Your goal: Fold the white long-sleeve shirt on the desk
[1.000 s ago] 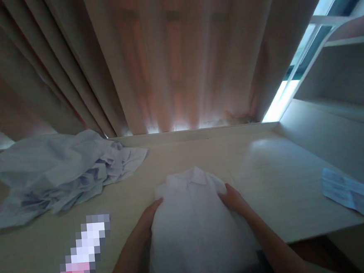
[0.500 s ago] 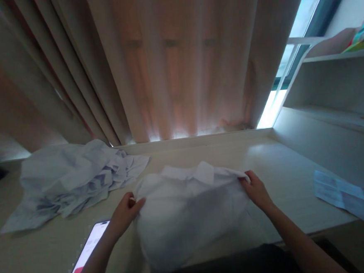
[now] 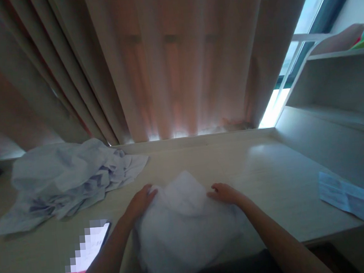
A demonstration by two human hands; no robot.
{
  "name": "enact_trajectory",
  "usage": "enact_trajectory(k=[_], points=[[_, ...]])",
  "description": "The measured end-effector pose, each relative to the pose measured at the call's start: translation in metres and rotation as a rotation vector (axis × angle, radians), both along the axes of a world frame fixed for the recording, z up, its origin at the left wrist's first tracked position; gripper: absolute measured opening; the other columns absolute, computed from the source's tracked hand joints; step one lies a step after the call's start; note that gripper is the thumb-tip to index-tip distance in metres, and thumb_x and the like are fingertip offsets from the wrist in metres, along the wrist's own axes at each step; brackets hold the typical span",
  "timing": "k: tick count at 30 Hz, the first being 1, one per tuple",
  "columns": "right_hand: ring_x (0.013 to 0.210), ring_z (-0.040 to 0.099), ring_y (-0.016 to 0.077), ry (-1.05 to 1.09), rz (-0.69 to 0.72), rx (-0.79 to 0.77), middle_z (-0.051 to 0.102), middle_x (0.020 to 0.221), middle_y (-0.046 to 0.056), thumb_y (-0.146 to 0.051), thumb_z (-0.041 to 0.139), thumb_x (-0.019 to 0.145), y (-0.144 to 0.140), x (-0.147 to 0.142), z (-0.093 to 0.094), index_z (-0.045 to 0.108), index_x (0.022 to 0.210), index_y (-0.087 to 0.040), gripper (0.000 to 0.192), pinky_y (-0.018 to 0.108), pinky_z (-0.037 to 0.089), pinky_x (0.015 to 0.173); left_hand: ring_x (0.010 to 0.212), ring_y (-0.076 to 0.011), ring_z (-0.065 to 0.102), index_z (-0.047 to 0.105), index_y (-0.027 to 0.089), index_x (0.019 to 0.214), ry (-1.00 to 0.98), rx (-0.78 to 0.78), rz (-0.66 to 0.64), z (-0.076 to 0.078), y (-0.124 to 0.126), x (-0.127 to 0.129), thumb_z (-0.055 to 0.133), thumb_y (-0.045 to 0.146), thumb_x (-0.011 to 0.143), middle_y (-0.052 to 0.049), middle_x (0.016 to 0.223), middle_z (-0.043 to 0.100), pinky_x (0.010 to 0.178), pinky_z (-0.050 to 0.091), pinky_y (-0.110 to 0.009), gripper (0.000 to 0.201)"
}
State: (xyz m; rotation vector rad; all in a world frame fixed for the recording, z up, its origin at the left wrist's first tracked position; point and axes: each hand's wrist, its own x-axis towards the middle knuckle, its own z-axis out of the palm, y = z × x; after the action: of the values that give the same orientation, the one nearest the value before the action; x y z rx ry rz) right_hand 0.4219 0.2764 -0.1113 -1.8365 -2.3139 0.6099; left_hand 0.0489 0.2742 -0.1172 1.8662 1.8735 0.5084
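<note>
A white cloth garment point(image 3: 182, 232), apparently a shirt, hangs bunched in front of me over the near part of the table, with a pointed fold standing up in the middle. My left hand point(image 3: 144, 198) is closed on its upper left edge, thumb on the near side. At the upper right edge of the garment, my right hand point(image 3: 225, 193) has its fingers bent and thumb close to them, touching the cloth. Some of its fingertips are hard to make out. Beside my left forearm lies a phone point(image 3: 91, 246) with a lit, partly pixelated screen.
A heap of crumpled white cloth point(image 3: 69, 173) lies at the left of the pale table point(image 3: 233, 158). To the right are a creased sheet of paper point(image 3: 346, 195) and a white shelf unit point(image 3: 319, 143). Brown curtains point(image 3: 177, 70) hang behind the table.
Both hands have come closer together, the right one moving left most. The garment's stretched upper edge has slackened and gathered into a raised point between them.
</note>
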Motion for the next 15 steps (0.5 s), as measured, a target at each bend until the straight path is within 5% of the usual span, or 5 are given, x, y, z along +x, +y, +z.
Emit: enact_trajectory(k=[4,10,15], points=[[0.087,0.063,0.0220,-0.028,0.078,-0.015,0.070,0.092,0.010,-0.025,0.061,0.070,0.002,-0.009,0.000,0.071,0.082,-0.019,0.018,0.030,0.044,0.079,0.116,-0.0269,0.053,0.062,0.019,0.112,-0.077,-0.074,-0.091,0.016,-0.008,-0.009,0.046,0.061,0.072,-0.009,0.123,0.061,0.100,0.038,-0.037,0.060],[0.083,0.063,0.0176,-0.023,0.097,0.053,0.070,0.091,0.007,-0.023,0.049,0.079,-0.009,-0.001,0.031,0.070,0.084,-0.020,0.021,0.026,0.043,0.074,0.101,-0.0230,0.060,0.069,0.024,0.096,-0.178,-0.184,-0.239,0.042,-0.034,-0.026,0.042,0.057,0.075,-0.004,0.107,0.069,0.092,0.042,-0.034,0.048],[0.087,0.063,0.0235,-0.073,0.100,0.034,0.069,0.095,0.012,-0.032,0.058,0.074,-0.035,-0.012,0.017,0.069,0.089,-0.018,0.024,0.032,0.044,0.076,0.066,-0.0206,0.058,0.062,0.022,0.052,-0.132,-0.214,-0.301,0.050,-0.045,-0.020,0.052,0.049,0.066,-0.002,0.062,0.064,0.071,0.045,-0.034,0.032]])
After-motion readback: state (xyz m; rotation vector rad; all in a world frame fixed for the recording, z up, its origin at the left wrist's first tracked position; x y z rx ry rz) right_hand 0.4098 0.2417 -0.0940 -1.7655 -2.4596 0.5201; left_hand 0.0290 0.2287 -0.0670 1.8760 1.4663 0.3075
